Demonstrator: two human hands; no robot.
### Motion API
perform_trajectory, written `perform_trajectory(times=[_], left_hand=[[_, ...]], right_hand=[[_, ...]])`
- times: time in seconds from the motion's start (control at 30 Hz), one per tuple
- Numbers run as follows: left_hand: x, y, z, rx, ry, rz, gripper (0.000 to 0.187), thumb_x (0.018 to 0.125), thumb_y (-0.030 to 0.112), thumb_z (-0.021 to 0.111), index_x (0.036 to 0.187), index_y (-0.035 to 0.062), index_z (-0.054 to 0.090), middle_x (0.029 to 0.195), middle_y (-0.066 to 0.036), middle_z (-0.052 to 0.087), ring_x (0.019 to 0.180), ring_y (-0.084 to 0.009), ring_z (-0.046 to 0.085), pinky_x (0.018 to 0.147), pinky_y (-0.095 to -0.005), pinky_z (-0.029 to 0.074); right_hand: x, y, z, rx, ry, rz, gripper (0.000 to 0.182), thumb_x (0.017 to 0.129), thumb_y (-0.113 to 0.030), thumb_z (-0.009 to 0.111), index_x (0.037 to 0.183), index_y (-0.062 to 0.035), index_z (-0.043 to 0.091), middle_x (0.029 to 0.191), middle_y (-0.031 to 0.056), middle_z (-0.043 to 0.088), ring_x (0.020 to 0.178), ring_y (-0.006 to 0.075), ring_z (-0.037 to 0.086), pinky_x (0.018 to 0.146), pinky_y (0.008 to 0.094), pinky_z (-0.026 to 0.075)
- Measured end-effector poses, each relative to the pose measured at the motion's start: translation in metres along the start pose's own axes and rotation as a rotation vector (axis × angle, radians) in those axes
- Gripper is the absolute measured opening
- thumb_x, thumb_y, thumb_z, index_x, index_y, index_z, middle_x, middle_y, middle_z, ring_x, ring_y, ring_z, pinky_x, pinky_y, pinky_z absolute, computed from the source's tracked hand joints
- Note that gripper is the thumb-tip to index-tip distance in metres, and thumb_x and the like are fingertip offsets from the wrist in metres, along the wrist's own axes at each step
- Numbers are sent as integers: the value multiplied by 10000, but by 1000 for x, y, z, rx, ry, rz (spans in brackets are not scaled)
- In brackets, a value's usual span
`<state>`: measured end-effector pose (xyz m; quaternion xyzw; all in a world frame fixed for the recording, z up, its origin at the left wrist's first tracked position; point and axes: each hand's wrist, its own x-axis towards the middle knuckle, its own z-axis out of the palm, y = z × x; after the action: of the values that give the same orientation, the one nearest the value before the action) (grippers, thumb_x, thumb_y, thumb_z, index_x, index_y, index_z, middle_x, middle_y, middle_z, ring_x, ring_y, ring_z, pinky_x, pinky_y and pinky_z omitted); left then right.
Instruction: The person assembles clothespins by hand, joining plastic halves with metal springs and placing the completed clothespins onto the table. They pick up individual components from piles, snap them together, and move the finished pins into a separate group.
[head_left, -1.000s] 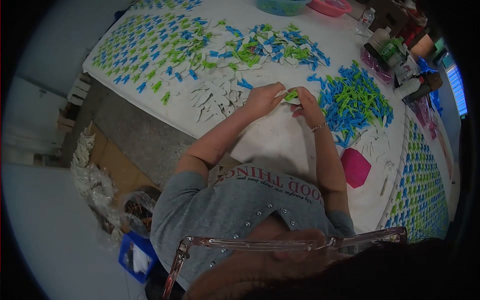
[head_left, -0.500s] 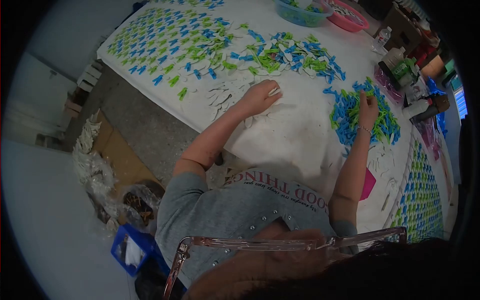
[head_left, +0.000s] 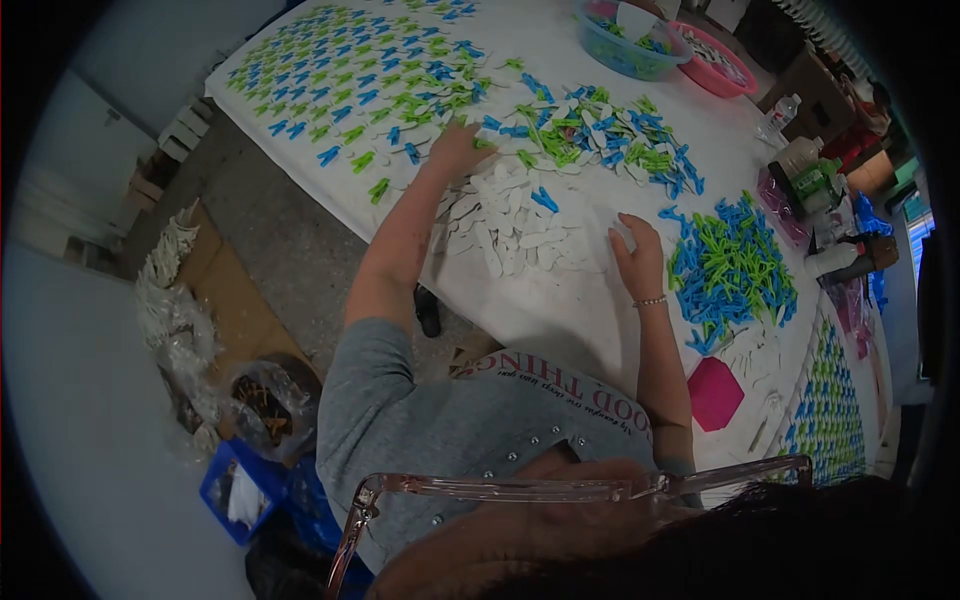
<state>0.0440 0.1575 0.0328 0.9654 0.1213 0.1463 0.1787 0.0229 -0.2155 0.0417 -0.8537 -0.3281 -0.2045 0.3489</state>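
Observation:
My left hand (head_left: 462, 150) reaches to the near edge of the spread clips, its fingers closed at a green clip (head_left: 484, 145). My right hand (head_left: 640, 260) hovers just right of the white pieces, thumb and fingers apart, nothing seen in it. Between my hands lies a heap of flat, elongated white pieces (head_left: 510, 225), with one blue clip (head_left: 543, 200) on top. Beyond them is a mixed pile of blue and green clips with white pieces (head_left: 610, 130). Right of my right hand is a denser blue and green clip pile (head_left: 735, 260).
Rows of clips (head_left: 330, 75) cover the table's far left, and more rows (head_left: 830, 400) the right. A blue basin (head_left: 635, 60) and a pink basin (head_left: 735, 75) stand at the back. Bottles (head_left: 815, 180) line the right. A pink hexagonal object (head_left: 714, 394) lies near me.
My left hand has moved away and left, from over the white pieces to the spread clips. My right hand has left the blue and green pile, moving left. More white pieces show.

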Motion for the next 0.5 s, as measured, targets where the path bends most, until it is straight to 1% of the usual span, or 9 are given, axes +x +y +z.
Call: perform_trajectory(times=[0.07,0.2,0.27,0.3,0.33,0.37,0.4,0.47,0.5], left_hand=[[3,-4,14,17,-69,32,437,774,406,642,1066,83,610,1032,-154,560,922,-323,580,775,-407,480],[13,-17,23,-89,10,126,357,748,335,664,1001,86,632,904,-129,587,809,-299,601,708,-400,481],[-1,3,1,-180,229,78,301,734,258,680,978,88,630,805,-105,576,724,-260,595,638,-370,477],[-9,17,-10,-180,226,84,301,734,258,680,978,88,630,805,-105,576,724,-260,595,638,-370,477],[-19,37,-20,-305,281,124,276,736,225,680,971,90,628,815,-102,566,703,-251,583,613,-355,473],[-30,57,-29,-431,332,164,254,737,193,681,964,91,627,825,-99,557,682,-243,572,588,-339,469],[-44,78,-36,-434,319,173,254,737,193,681,964,91,627,825,-99,557,682,-243,572,588,-339,469],[-73,119,-42,-448,333,332,244,736,157,673,965,90,620,843,-91,535,664,-243,558,560,-328,458],[-84,133,-33,-454,321,346,244,736,157,673,965,90,620,843,-91,535,664,-243,558,560,-328,458]], right_hand=[[4,-9,6,21,-22,-6,263,792,-157,663,1014,-26,613,1023,136,621,956,294,573,849,349,439],[10,-15,8,96,-69,-7,252,790,-149,665,1011,-39,619,1027,124,624,947,275,579,838,338,444],[13,-14,10,123,-62,1,237,803,-156,658,1008,-43,621,1024,109,627,946,246,584,829,329,448],[12,-14,12,154,-62,19,223,816,-163,650,1005,-48,624,1021,94,629,945,217,589,820,320,453],[13,-19,13,153,-57,26,223,816,-163,650,1005,-48,624,1021,94,629,945,217,589,820,320,453],[18,-27,15,351,-153,148,212,851,-179,613,1015,-45,620,1020,85,627,948,190,588,822,312,455],[21,-36,19,550,-245,274,210,887,-194,575,1025,-42,616,1019,76,625,951,162,587,824,304,458],[29,-56,32,979,-265,467,290,953,-245,454,1106,-27,569,999,70,615,947,141,582,839,296,463],[32,-64,35,975,-247,476,290,953,-245,454,1106,-27,569,999,70,615,947,141,582,839,296,463]])
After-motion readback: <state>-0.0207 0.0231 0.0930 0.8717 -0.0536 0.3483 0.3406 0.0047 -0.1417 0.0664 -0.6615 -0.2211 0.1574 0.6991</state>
